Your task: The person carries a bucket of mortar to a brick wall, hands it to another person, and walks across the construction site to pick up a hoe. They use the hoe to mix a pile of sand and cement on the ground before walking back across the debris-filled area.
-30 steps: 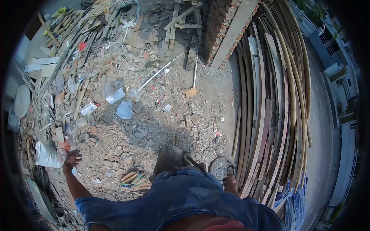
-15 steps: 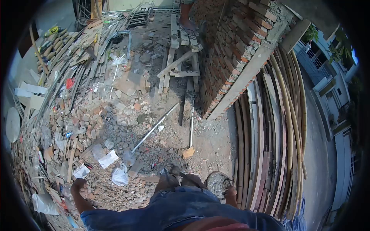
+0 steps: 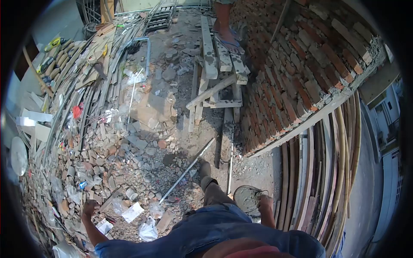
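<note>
My right hand (image 3: 265,205) is closed on the handle of a round bucket (image 3: 235,199), which hangs beside my right leg. Grey wet mortar (image 3: 248,203) fills much of the bucket. Away from my body on the left, my left hand (image 3: 89,209) hangs over the rubble with its fingers loosely curled. Nothing shows in that hand. One booted foot (image 3: 205,169) is stretched forward on the ground, close to a thin pale pole (image 3: 186,173).
A wooden trestle (image 3: 211,56) stands ahead, with another person's sandalled foot (image 3: 230,42) on it. The brick wall (image 3: 297,73) rises to the right. Long planks and bamboo poles (image 3: 316,172) lie along the right side. Broken rubble (image 3: 142,148) covers the left ground.
I have stepped forward, so the trestle and brick wall appear nearer. One boot now reaches ahead, and the bucket has moved along with my right hand.
</note>
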The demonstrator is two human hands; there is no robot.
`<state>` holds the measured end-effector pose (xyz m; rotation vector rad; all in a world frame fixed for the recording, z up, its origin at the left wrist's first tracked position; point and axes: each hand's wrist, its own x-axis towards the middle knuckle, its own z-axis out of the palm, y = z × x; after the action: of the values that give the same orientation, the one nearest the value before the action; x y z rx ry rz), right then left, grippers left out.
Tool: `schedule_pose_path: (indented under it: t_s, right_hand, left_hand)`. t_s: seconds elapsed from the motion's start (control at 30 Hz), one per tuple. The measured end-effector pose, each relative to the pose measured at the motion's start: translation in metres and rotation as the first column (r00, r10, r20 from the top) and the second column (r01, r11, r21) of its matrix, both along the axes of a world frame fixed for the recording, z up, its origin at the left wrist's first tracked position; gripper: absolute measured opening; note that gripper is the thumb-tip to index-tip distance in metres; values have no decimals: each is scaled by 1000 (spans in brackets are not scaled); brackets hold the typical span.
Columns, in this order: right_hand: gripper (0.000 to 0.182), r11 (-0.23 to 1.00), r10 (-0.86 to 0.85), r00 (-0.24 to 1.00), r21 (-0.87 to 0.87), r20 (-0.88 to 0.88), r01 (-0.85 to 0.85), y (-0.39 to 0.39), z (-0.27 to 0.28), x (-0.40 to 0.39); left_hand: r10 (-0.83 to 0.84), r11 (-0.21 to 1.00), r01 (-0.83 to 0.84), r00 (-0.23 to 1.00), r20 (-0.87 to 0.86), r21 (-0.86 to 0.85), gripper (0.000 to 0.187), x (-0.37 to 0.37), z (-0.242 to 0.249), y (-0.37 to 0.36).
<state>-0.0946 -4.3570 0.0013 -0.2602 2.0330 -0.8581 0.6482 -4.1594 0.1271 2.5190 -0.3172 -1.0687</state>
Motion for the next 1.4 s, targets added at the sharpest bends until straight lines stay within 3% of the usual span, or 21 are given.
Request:
schedule_pose_path:
  t_s: [0.1,0.13,0.17,0.23,0.3,0.37,0.4,0.43,0.47,0.5,0.57,0.6,0.63,0.67,0.7,0.73,0.77,1.1,1.23,1.37,1.4]
  right_hand:
    - [10,1000,22,997,-2,-69,-22,-74,25,19]
    - [9,987,131,986,-79,-106,-139,-113,45,25]
    - [9,956,237,960,-139,-153,-258,-148,65,28]
    - [10,910,276,941,-263,-197,-322,-199,148,53]
    - [11,713,367,885,-525,-286,-465,-245,201,62]
    - [9,762,310,868,-444,-387,-471,-295,261,84]
    - [8,796,268,886,-431,-380,-425,-313,301,98]
    - [8,756,174,890,-522,-422,-395,-340,302,88]
    - [9,703,326,847,-492,-420,-514,-357,355,106]
    - [13,677,395,837,-496,-378,-543,-376,386,113]
    - [18,575,505,797,-561,-331,-596,-417,439,125]
    - [19,565,512,800,-579,-313,-588,-440,461,128]
    - [20,561,522,803,-593,-289,-578,-461,481,131]
    - [20,531,563,779,-601,-277,-598,-481,502,132]
    - [20,501,592,763,-623,-260,-601,-494,518,133]
    - [18,516,538,779,-604,-324,-607,-501,532,141]
    - [17,525,488,770,-567,-411,-635,-512,553,150]
    - [8,504,407,737,-540,-539,-673,-582,592,209]
    - [11,378,461,616,-487,-639,-787,-582,614,211]
    - [42,177,485,608,-611,-628,-772,-560,612,228]
    - [38,138,273,658,-648,-702,-749,-558,595,216]
  left_hand:
    - [81,995,-80,997,-5,60,20,22,-78,-24]
    - [67,998,-69,987,-147,-6,19,-7,-68,-43]
    - [107,984,-52,939,-328,173,21,14,-114,-45]
    - [125,970,-4,863,-489,242,28,-54,-67,-123]
    - [128,970,51,721,-681,236,31,-45,-117,-153]
    - [-27,985,159,504,-863,62,32,-24,-189,-176]
    - [-465,870,409,493,-736,-276,31,-21,-214,-195]
    - [-810,578,622,359,-463,-529,31,-22,-226,-217]
    - [-166,976,212,598,-784,-45,29,-39,-204,-259]
    - [-128,987,158,698,-705,-23,29,-56,-177,-290]
    - [-104,990,-23,561,-821,-141,30,-40,-180,-318]
    - [-576,818,411,570,-587,-403,29,-32,-184,-326]
    - [-904,427,763,350,-245,-485,27,-21,-188,-333]
    - [-942,335,830,298,-154,-447,27,-14,-196,-342]
    - [-769,635,682,516,-378,-363,27,-10,-205,-345]
    - [-399,915,352,718,-570,-198,27,-6,-210,-364]
    - [-168,986,138,771,-614,-98,27,-8,-217,-379]
    - [-204,978,150,817,-539,-142,25,52,-218,-535]
    - [-264,964,200,768,-584,-173,23,68,-211,-597]
    - [-244,969,115,607,-756,-220,19,64,-222,-636]
    - [-272,962,170,625,-731,-213,20,52,-230,-637]
